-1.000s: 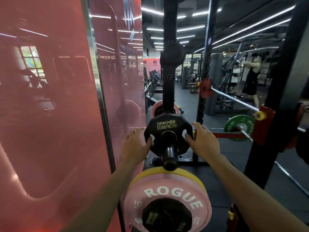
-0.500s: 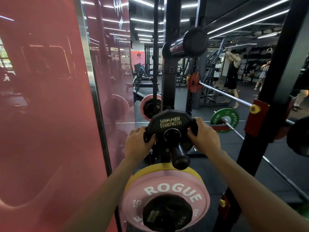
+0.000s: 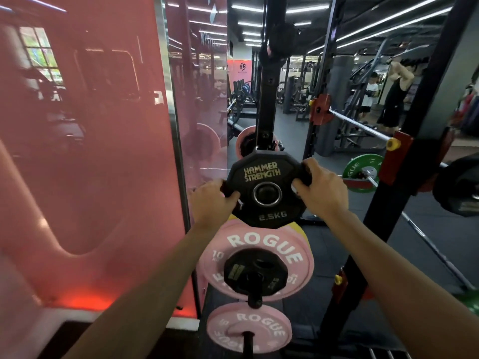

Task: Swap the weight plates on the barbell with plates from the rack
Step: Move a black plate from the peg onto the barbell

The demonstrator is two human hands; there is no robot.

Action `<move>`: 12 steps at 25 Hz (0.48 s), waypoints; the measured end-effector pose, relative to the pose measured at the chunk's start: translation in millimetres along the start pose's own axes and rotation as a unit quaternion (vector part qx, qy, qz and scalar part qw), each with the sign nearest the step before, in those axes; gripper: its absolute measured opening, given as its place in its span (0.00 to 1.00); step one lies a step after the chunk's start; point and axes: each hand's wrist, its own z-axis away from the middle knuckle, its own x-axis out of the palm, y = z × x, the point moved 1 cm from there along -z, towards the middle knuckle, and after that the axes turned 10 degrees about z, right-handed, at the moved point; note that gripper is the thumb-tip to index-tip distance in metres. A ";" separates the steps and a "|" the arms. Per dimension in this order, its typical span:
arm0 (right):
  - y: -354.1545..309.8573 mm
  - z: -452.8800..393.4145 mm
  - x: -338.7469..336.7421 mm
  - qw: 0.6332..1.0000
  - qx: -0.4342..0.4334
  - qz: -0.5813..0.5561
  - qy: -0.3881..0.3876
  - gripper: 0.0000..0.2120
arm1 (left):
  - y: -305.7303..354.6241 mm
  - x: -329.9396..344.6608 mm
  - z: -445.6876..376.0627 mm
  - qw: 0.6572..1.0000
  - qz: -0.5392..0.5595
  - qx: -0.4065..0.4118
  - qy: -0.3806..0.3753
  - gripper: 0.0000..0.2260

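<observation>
Item: black plate (image 3: 267, 189), twelve-sided, marked HAMMER STRENGTH and 2.5KG, steel-ringed centre hole with no peg showing through it. Position: held upright, face toward the camera, in front of the black rack upright (image 3: 267, 104) and above the stored plates.

Grip, left hand (image 3: 211, 203): fingers curled round the plate's left edge at a cut-out handle, grasping the plate.

Grip, right hand (image 3: 320, 190): fingers curled over the upper right edge, likewise grasping the plate. The plate sits between the two hands, centre hole roughly midway.

Below: large pink ROGUE plate (image 3: 259, 244) on a rack peg, a small black plate (image 3: 255, 274) in front of it, a yellow rim just behind. Lower still: second pink ROGUE plate (image 3: 248, 327) on its own peg.

Right: barbell (image 3: 363, 124) lying across red hooks; green plate (image 3: 361, 172) low down beyond the rack.

Left: red glossy wall panel (image 3: 85, 151).
</observation>
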 end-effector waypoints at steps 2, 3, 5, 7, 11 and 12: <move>-2.3 20.1 -15.6 0.999 -0.031 0.011 0.006 0.12 | 12.6 -23.3 28.7 0.998 -0.059 0.004 0.034 0.09; -3.5 30.4 -22.8 0.999 -0.038 0.016 0.003 0.13 | 17.6 -33.4 43.5 0.997 -0.074 0.005 0.039 0.08; -5.8 52.4 -35.3 0.999 -0.045 0.018 -0.004 0.14 | 26.9 -51.1 70.3 0.996 -0.087 0.000 0.035 0.07; -8.6 75.6 -48.0 0.999 -0.042 0.015 -0.009 0.14 | 38.7 -68.8 87.4 0.995 -0.094 -0.003 0.032 0.06; -10.3 108.8 -75.9 1.000 -0.004 0.006 -0.002 0.14 | 62.6 -93.3 98.4 0.998 -0.063 0.016 0.026 0.07; -9.9 116.4 -83.2 1.000 0.008 0.011 0.004 0.14 | 67.5 -96.6 101.5 0.998 -0.048 0.024 0.021 0.07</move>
